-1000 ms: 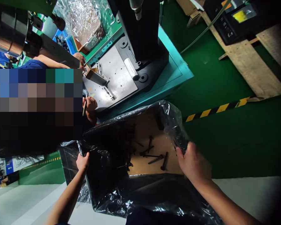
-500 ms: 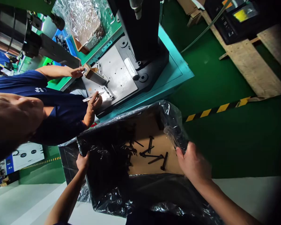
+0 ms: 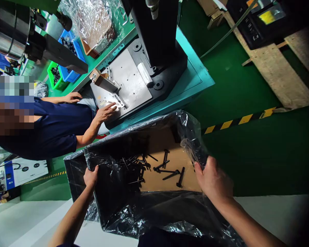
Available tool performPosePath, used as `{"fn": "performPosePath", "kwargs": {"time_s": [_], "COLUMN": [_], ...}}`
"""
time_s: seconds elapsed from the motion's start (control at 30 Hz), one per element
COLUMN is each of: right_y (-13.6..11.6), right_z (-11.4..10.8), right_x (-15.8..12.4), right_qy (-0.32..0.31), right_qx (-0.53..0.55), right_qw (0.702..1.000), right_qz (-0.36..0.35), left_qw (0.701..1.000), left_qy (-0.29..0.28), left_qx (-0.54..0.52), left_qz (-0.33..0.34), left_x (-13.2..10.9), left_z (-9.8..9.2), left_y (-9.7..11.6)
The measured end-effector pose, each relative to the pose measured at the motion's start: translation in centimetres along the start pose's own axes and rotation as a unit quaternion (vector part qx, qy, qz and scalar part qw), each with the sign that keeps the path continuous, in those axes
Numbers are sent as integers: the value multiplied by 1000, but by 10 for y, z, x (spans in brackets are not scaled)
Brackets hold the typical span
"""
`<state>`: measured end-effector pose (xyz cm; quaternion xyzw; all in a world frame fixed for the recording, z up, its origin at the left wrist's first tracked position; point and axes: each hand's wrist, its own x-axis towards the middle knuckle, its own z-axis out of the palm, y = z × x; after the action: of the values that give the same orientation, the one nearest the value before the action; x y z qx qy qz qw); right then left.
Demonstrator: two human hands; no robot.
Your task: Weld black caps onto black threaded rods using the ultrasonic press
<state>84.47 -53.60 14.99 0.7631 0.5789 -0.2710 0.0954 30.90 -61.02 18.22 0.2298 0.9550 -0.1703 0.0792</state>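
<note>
A black box [image 3: 110, 202] with a clear plastic liner is held in front of me by its two ends. My left hand [image 3: 91, 176] is closed round its left rim, thumb on top. At the opposite end, my right hand [image 3: 215, 178] grips the plastic-covered right rim. Inside, a sheet of brown cardboard [image 3: 154, 184] covers the bottom. Several long black bolt-like parts [image 3: 170, 172] with wide heads lie loose on it, with more crowded towards the darker left side. My fingers under the rims are hidden.
Another plastic-lined black box [image 3: 77, 176] is under the left end. A co-worker [image 3: 56, 133] sits by a machine with a metal plate [image 3: 134, 75]. Green and blue bins [image 3: 57, 76] stand on the bench. Wooden pallets [image 3: 285, 72] lie at right, beyond striped floor tape [image 3: 228, 123].
My hands and the box have hardly moved; more black parts show at its left side. The co-worker has leaned back, drawn one hand from the machine and released a slim metal piece onto the plate.
</note>
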Motion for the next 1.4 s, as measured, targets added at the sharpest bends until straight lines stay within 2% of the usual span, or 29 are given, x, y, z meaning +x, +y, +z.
{"fn": "performPosePath", "kwargs": {"time_s": [0.23,0.53,0.67,0.9,1.23,1.4], "right_y": [1,-1,2,-1,-7,-13], "right_z": [1,-4,1,-2,-8,-17], "right_x": [0,2,3,3,2,-1], "right_qy": [13,10,12,-9,-1,-9], "right_qx": [8,3,19,50,26,16], "right_qw": [1000,999,999,999,1000,1000], "right_qz": [-19,-38,-50,-19,-7,2], "left_qw": [1000,997,997,996,994,994], "left_qy": [-21,-75,-57,-30,-44,-45], "left_qx": [11,-9,-37,-69,-89,-89], "left_qz": [-3,27,34,40,37,36], "left_x": [-6,-7,-6,-2,-5,-1], "left_z": [-4,-23,-16,-1,-6,-3], "left_y": [5,7,5,-4,-2,-3]}}
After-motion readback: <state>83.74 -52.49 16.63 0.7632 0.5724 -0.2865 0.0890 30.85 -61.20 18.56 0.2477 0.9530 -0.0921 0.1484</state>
